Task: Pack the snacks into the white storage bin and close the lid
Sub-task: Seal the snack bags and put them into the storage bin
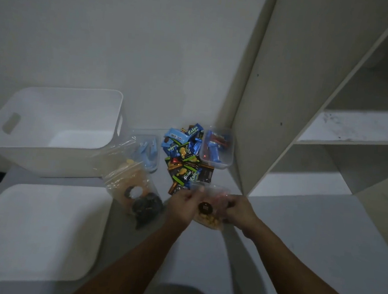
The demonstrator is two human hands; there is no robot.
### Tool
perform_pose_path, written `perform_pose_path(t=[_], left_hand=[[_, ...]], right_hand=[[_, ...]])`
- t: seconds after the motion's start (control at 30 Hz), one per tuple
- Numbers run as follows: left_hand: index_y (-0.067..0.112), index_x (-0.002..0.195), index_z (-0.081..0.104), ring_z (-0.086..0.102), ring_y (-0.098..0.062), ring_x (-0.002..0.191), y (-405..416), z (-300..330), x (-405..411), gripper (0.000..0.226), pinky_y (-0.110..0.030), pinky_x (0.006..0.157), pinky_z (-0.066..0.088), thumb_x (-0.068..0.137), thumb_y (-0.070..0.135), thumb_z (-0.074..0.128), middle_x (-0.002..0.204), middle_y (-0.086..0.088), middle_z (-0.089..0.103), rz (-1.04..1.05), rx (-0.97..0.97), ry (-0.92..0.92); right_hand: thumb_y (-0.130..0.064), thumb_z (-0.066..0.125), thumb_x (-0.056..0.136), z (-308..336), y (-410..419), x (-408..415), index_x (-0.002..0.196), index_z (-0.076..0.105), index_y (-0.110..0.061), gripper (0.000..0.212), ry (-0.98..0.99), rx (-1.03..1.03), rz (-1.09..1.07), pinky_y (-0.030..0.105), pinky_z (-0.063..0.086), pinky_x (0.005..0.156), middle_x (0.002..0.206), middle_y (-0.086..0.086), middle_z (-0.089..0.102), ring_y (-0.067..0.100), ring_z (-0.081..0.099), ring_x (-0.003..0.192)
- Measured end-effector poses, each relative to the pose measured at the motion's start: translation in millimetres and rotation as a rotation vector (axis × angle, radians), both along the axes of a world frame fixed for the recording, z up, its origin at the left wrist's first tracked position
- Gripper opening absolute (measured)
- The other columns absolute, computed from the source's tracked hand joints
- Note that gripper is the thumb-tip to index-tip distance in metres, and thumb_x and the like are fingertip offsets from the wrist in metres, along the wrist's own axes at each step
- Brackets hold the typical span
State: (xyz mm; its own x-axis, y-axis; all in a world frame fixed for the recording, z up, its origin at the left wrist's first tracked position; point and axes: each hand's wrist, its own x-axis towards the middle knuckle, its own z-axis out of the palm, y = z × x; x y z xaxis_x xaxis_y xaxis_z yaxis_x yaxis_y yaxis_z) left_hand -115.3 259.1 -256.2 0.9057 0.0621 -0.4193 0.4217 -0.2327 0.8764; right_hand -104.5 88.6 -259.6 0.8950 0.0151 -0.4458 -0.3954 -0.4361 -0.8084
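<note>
The white storage bin [46,157] stands open and empty at the left, by the wall. Its flat white lid [35,231] lies in front of it. Both my hands hold a small clear pouch of yellow snacks [208,215] with a round dark label. My left hand [183,207] grips its left side and my right hand [241,212] grips its right side. Beyond them lies a pile of blue and black-green snack packets [185,155]. Two clear zip bags [131,183] with orange and dark snacks lie to the left of my hands.
A clear tub [215,162] with red and blue packets stands against the shelf unit [262,106] on the right. Another clear tub [150,152] with pale blue packets sits behind the zip bags. The wall closes off the back.
</note>
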Motion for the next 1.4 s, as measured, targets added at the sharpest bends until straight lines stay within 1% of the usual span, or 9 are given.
perform_pose_path(t=[0.2,0.27,0.37,0.53,0.77,0.87,1.0,1.23,1.4], left_hand=[[0.016,0.08,0.065,0.063,-0.021,0.073,16.9,13.6,3.2,0.006,-0.038,0.068,0.055,0.084,0.02,0.063,0.074,-0.002,0.066,0.177,-0.079,0.008],[0.018,0.077,0.062,0.063,-0.023,0.075,21.6,16.0,2.5,0.012,-0.043,0.075,0.056,0.08,0.007,0.059,0.078,-0.004,0.066,0.175,-0.094,0.027],[0.017,0.087,0.061,0.064,-0.02,0.073,27.8,18.4,-1.4,0.02,-0.031,0.063,0.054,0.08,-0.001,0.055,0.087,-0.011,0.069,0.191,-0.115,0.015],[0.013,0.105,0.057,0.064,-0.015,0.073,35.3,26.2,-10.3,0.029,-0.02,0.055,0.048,0.083,-0.005,0.052,0.089,-0.008,0.068,0.132,-0.142,-0.05],[0.012,0.117,0.06,0.057,-0.007,0.062,52.6,33.7,-16.8,0.039,-0.011,0.049,0.044,0.083,-0.005,0.054,0.086,-0.015,0.066,0.021,-0.077,-0.132],[0.018,0.111,0.063,0.055,-0.006,0.057,64.1,41.6,-14.8,0.036,-0.013,0.046,0.041,0.083,-0.002,0.054,0.07,0.0,0.06,-0.004,-0.088,-0.178],[0.022,0.095,0.073,0.062,-0.009,0.062,81.6,45.9,-8.3,0.02,-0.029,0.058,0.052,0.081,0.01,0.067,0.072,0.002,0.067,-0.027,-0.024,-0.323],[0.019,0.078,0.072,0.057,-0.004,0.073,100.4,65.5,3.4,0.005,-0.01,0.061,0.044,0.08,0.014,0.073,0.079,0.005,0.061,0.011,0.069,-0.486],[0.012,0.075,0.071,0.06,-0.015,0.079,109.3,73.4,11.0,0.005,-0.027,0.07,0.051,0.079,0.01,0.073,0.081,0.001,0.061,0.025,0.089,-0.519]], right_hand=[[-0.011,0.079,0.068,7.6,24.0,-13.9,0.084,0.076,-0.012,0.017,-0.156,-0.07,0.19,0.038,0.058,0.073,0.085,0.005,0.073,0.019,0.068,0.079],[-0.015,0.08,0.07,15.2,31.4,-18.2,0.079,0.075,-0.015,0.01,-0.156,-0.042,0.211,0.035,0.053,0.069,0.078,0.005,0.07,0.015,0.063,0.072],[-0.024,0.079,0.075,33.7,39.7,-20.0,0.086,0.074,-0.016,0.015,-0.097,0.056,0.132,0.027,0.049,0.063,0.082,0.006,0.067,0.013,0.061,0.073],[-0.021,0.076,0.077,45.9,47.4,-17.6,0.073,0.074,-0.021,0.004,-0.208,-0.103,0.171,0.032,0.053,0.064,0.073,0.0,0.071,0.011,0.063,0.068],[-0.017,0.061,0.084,57.0,67.7,-12.6,0.067,0.064,-0.024,0.019,-0.422,-0.406,0.093,0.029,0.048,0.06,0.067,-0.008,0.065,0.012,0.059,0.066],[-0.013,0.06,0.085,68.4,72.0,-10.1,0.059,0.054,-0.03,0.032,-0.419,-0.396,0.18,0.027,0.041,0.059,0.061,-0.012,0.057,0.01,0.053,0.064],[-0.011,0.059,0.088,88.8,74.5,-4.7,0.073,0.064,-0.021,0.019,-0.409,-0.33,0.24,0.032,0.046,0.07,0.075,-0.006,0.063,0.015,0.057,0.076],[-0.025,0.062,0.091,116.5,87.1,-5.3,0.081,0.068,-0.013,0.016,-0.438,-0.179,0.26,0.028,0.046,0.065,0.082,0.005,0.067,0.019,0.06,0.077],[-0.015,0.071,0.083,120.4,98.5,-3.5,0.079,0.066,-0.027,0.014,-0.472,-0.182,0.236,0.015,0.041,0.061,0.079,-0.011,0.064,0.003,0.057,0.076]])
